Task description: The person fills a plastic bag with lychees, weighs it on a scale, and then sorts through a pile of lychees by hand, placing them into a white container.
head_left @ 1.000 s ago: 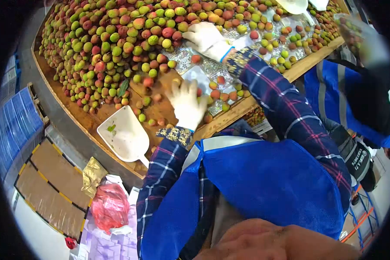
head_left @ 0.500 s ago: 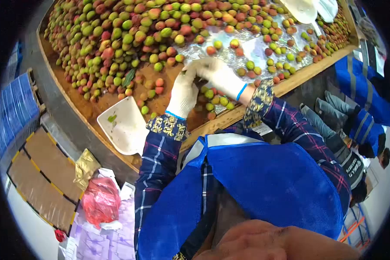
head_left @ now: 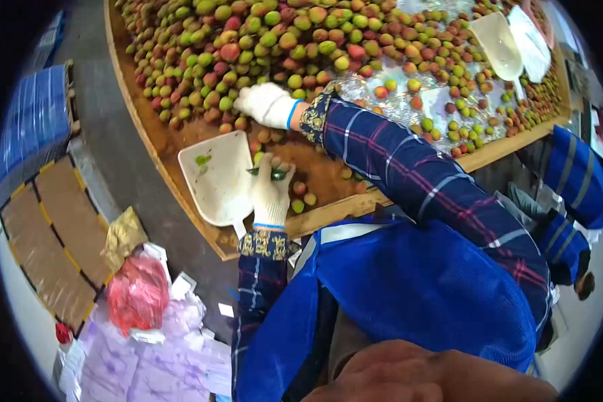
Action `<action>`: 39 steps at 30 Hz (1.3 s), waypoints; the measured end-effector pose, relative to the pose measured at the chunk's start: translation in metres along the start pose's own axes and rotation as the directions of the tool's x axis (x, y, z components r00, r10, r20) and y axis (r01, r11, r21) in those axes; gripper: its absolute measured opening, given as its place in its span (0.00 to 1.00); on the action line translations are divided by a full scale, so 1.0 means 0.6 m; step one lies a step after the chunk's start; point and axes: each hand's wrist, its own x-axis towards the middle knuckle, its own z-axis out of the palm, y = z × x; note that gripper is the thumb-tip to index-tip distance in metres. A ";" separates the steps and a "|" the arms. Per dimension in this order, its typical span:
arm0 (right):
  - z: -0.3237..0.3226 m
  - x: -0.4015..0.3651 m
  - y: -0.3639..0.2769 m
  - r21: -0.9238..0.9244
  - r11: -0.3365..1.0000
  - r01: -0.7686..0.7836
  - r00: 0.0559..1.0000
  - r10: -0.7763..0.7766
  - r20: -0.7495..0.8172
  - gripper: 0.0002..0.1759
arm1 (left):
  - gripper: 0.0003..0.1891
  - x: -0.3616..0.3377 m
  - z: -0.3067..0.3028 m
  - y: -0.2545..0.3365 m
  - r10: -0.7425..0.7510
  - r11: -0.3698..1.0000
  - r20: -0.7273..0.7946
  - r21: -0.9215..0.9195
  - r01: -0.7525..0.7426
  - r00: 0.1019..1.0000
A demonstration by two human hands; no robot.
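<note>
My left hand point(head_left: 271, 191), in a white glove with a blue cuff edge, is beside the white scoop point(head_left: 214, 177) near the bench's front corner. Its fingers are bent round something dark green that I cannot make out. My right hand point(head_left: 266, 106), gloved the same way, reaches across to the lower edge of the heap of red and green fruit point(head_left: 201, 67). Its fingers are closed together among the fruit, and what they hold is hidden. Green leaf bits point(head_left: 203, 161) lie in the scoop.
A wooden rim point(head_left: 315, 218) borders the bench. Another scoop point(head_left: 499, 50) and a white bag point(head_left: 530, 43) lie at the back right. Red plastic point(head_left: 139, 293) is on the left floor. People in blue vests point(head_left: 579, 171) are at the right.
My hands have moved apart. The right hand went left to the heap, and the left hand came down beside the scoop. The view has shifted, with the bench farther right.
</note>
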 end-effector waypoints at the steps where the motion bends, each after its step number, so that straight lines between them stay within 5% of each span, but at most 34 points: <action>1: 0.000 -0.010 0.000 0.082 0.996 -0.021 1.000 0.022 -0.016 0.12 | 0.14 0.002 -0.009 0.003 0.002 1.000 0.038 0.011 -0.003 0.999; 5: -0.028 -0.072 -0.007 0.516 0.827 -0.223 0.938 0.327 -0.120 0.20 | 0.23 0.002 0.005 0.005 0.164 0.981 0.120 0.081 -0.174 0.979; 6: -0.109 -0.087 -0.031 0.604 0.683 -0.410 0.907 0.374 0.193 0.23 | 0.23 -0.003 0.032 0.016 0.157 0.983 0.133 0.074 -0.168 0.979; 8: -0.144 -0.119 -0.065 0.641 0.597 -0.483 0.873 0.381 0.303 0.24 | 0.24 -0.009 0.089 0.039 0.156 0.988 0.301 -0.046 -0.149 0.941; 9: -0.142 -0.133 -0.071 0.627 0.631 -0.457 0.886 0.390 0.252 0.24 | 0.23 0.016 0.089 0.036 0.243 0.823 0.461 0.368 -0.433 0.853; 10: -0.148 -0.140 -0.073 0.612 0.666 -0.427 0.898 0.394 0.196 0.25 | 0.22 0.034 0.099 0.037 0.320 0.418 0.602 0.603 -0.679 0.731; 11: -0.161 -0.147 -0.060 0.594 0.653 -0.470 0.882 0.383 0.276 0.27 | 0.20 0.050 0.112 0.033 0.148 0.801 0.473 0.458 -0.385 0.869; 12: -0.178 -0.154 -0.048 0.590 0.691 -0.418 0.908 0.332 0.255 0.28 | 0.19 0.050 0.133 0.034 -0.096 0.979 0.400 0.205 0.012 0.911; 15: -0.277 -0.141 0.002 0.483 0.840 -0.249 0.954 0.125 0.274 0.25 | 0.12 0.052 0.179 0.035 -0.169 0.961 0.367 0.266 0.071 0.915; 16: -0.310 -0.122 0.033 0.404 0.894 -0.196 0.977 0.141 0.162 0.23 | 0.11 0.064 0.183 0.033 -0.231 0.941 0.392 0.321 0.103 0.891; 17: -0.338 -0.098 0.069 0.267 0.891 -0.368 0.929 0.341 0.144 0.21 | 0.09 0.031 0.222 0.041 -0.197 0.942 0.317 0.324 0.089 0.928; 18: -0.336 -0.089 0.118 0.111 0.929 -0.353 0.898 0.369 -0.240 0.19 | 0.09 0.029 0.223 0.040 -0.197 0.941 0.315 0.327 0.089 0.928; 19: -0.334 -0.069 0.173 0.005 0.886 -0.465 0.834 0.440 -0.333 0.19 | 0.10 0.029 0.223 0.038 -0.196 0.949 0.361 0.302 0.085 0.912; 20: -0.321 -0.063 0.232 -0.175 0.911 -0.374 0.843 0.255 -0.473 0.21 | 0.12 0.030 0.222 0.037 -0.192 0.958 0.407 0.277 0.079 0.893; 21: -0.314 -0.057 0.262 -0.216 0.863 -0.456 0.860 0.365 -0.357 0.17 | 0.14 0.027 0.217 0.035 -0.219 0.959 0.408 0.256 0.119 0.886; 26: -0.315 -0.045 0.313 -0.315 0.879 -0.359 0.923 0.284 -0.259 0.14 | 0.16 0.022 0.193 0.042 -0.235 0.948 0.387 0.294 0.122 0.892; 28: -0.315 -0.050 0.328 0.357 0.704 -0.615 0.689 0.699 -0.192 0.48 | 0.17 0.022 0.192 0.043 -0.230 0.950 0.397 0.289 0.116 0.889; 29: -0.303 -0.075 0.319 0.365 0.775 -0.516 0.620 0.632 -0.466 0.15 | 0.17 0.023 0.193 0.042 -0.212 0.956 0.408 0.273 0.102 0.888; 30: -0.319 -0.097 0.286 0.415 0.747 -0.519 0.606 0.664 -0.438 0.16 | 0.17 0.025 0.194 0.041 -0.193 0.963 0.419 0.256 0.089 0.887; 31: -0.320 -0.124 0.257 0.615 0.659 -0.434 0.670 0.692 -0.268 0.16 | 0.17 0.022 0.206 0.035 -0.201 0.960 0.421 0.264 0.093 0.884; 33: -0.319 -0.182 0.139 0.720 0.609 -0.333 0.819 0.566 -0.100 0.19 | 0.14 0.010 0.235 0.020 -0.051 0.949 0.365 0.309 -0.069 0.930; 34: -0.266 -0.215 0.087 0.862 0.405 -0.304 0.816 0.577 0.017 0.19 | 0.14 0.007 0.238 0.019 -0.069 0.942 0.374 0.329 -0.062 0.925; 35: -0.262 -0.245 0.031 0.767 0.580 -0.273 0.852 0.516 -0.087 0.19 | 0.13 0.005 0.242 0.016 -0.102 0.832 0.432 0.530 -0.161 0.896; 36: -0.234 -0.270 -0.002 0.779 0.569 -0.262 0.873 0.485 -0.061 0.18 | 0.12 0.000 0.248 0.007 -0.167 0.670 0.490 0.693 -0.266 0.856; 37: -0.268 -0.291 -0.052 0.764 0.483 -0.428 0.810 0.581 0.086 0.16 | 0.09 -0.005 0.251 -0.013 -0.095 0.580 0.576 0.695 -0.425 0.812; 38: -0.187 -0.317 -0.064 0.873 0.369 -0.319 0.726 0.688 -0.025 0.15 | 0.09 -0.012 0.248 -0.020 -0.189 0.471 0.567 0.769 -0.433 0.802; 39: -0.179 -0.346 -0.082 0.854 0.400 -0.333 0.686 0.724 -0.072 0.14 | 0.10 -0.020 0.245 -0.028 -0.281 0.351 0.552 0.820 -0.452 0.785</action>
